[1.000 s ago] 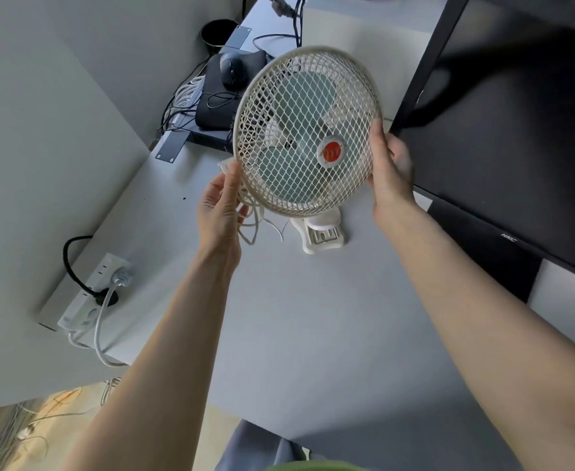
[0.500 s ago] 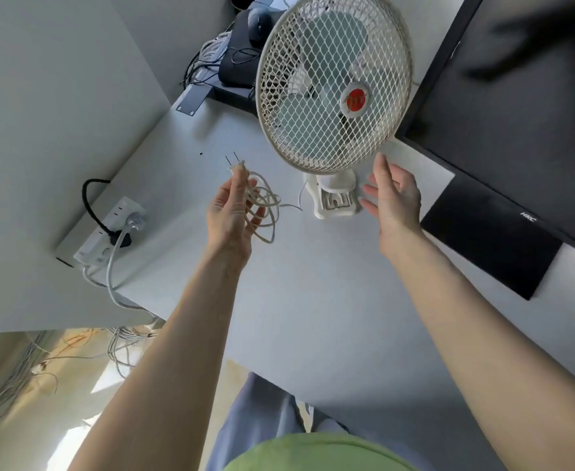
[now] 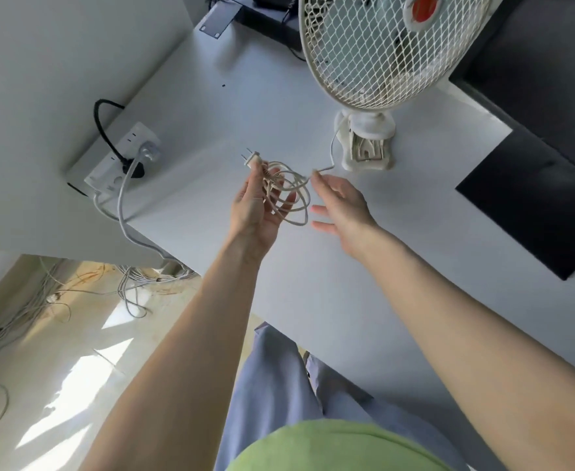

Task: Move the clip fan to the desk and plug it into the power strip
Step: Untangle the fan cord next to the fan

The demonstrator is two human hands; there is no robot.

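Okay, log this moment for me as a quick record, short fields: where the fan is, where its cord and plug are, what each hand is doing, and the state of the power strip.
fan: clip fan standing on the desk, beside the monitor
cord: coiled cord, bundled in the left hand, one end running to the fan base
plug: plug at the left fingertips, prongs out, not inserted
right hand: right hand open, fingertips at the cord, no closed grip
power strip: power strip at the desk's left edge; black and grey plugs already in it
task step: fan placed; plugging in not yet done
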